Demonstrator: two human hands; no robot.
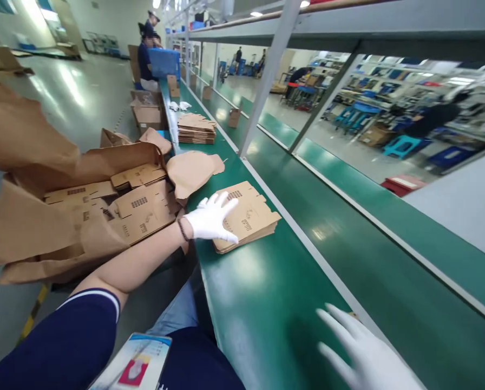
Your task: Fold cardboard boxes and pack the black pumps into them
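My left hand (213, 215), in a white glove, reaches across to a stack of flat folded cardboard boxes (250, 211) on the green work surface (259, 287). Its fingers are spread over the stack's near left edge, and the thumb points toward the front. Dark print marks the top box. At the lower right my right hand (356, 346), gloved in white too, hovers over the green surface with fingers apart and nothing in them. A small bit of brown card (353, 316) shows just behind its fingers.
Left of the bench stands a large open carton (100, 162) of flat boxes. Brown paper (194, 170) lies at the bench edge, with another stack of flat boxes (196, 129) beyond. Metal posts (267, 81) divide bench from conveyor (327, 216). A person (145, 59) works far back.
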